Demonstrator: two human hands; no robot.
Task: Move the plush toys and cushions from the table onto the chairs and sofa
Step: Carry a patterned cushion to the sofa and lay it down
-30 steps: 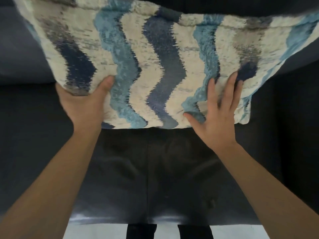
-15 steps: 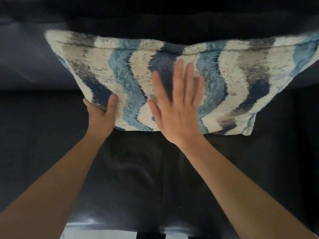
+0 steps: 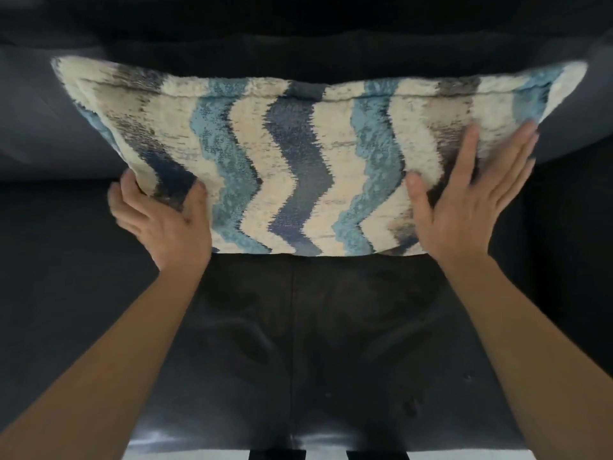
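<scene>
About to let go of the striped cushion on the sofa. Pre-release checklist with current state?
1. Is the cushion at the sofa, not the table: ok. It stands in front of the sofa backrest, lower edge down at the seat.
2. Does the seat carry its weight: cannot tell. Contact under the lower edge is hidden.
3. Is the left hand free of the fabric: not ok. It grips the lower left corner, thumb on the front.
4. Is the right hand ready to lift away: ok. It lies flat on the right part of the face, fingers straight.
5. Is the cushion level: ok. Its top edge runs roughly horizontal.
</scene>
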